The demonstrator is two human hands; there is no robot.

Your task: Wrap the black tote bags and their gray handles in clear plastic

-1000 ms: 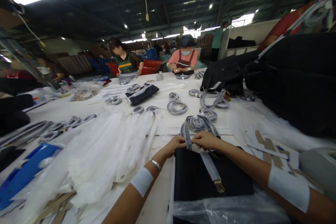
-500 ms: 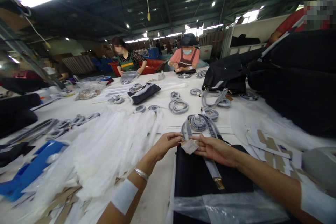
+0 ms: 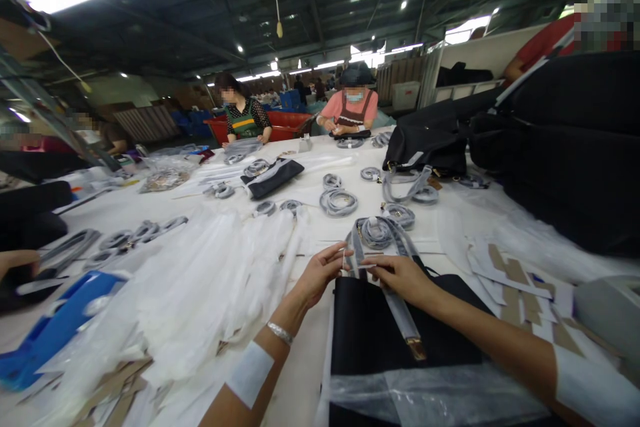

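A black bag (image 3: pixel 370 327) lies flat before me, with clear plastic film (image 3: pixel 400 390) across its lower part. A plastic-wrapped strap (image 3: pixel 404 320) ending in a gold clasp (image 3: pixel 416 348) runs down its front. Over the bag's top edge, my right hand (image 3: pixel 407 280) pinches a small whitish tag (image 3: pixel 367 266), seen nearly edge-on. My left hand (image 3: pixel 320 273) is beside it, thumb and fingers closed around a thin white string (image 3: pixel 345 257). Just beyond my fingers, a coiled wrapped strap (image 3: pixel 376 232) sits between the bag's wrapped handles (image 3: pixel 404 240).
White plastic sleeves (image 3: pixel 200 280) are heaped to the left, beside a blue bin (image 3: pixel 65 327). Another person's hand (image 3: pixel 19 265) shows at the left edge. Several coiled straps (image 3: pixel 339 201) lie ahead. Black bags (image 3: pixel 560 147) and card strips (image 3: pixel 515 280) are at right. Two people work across the table.
The tag has turned from face-up to nearly edge-on. My left hand has come slightly up and away from it, with the white string now showing. Another person's hand has appeared at far left.
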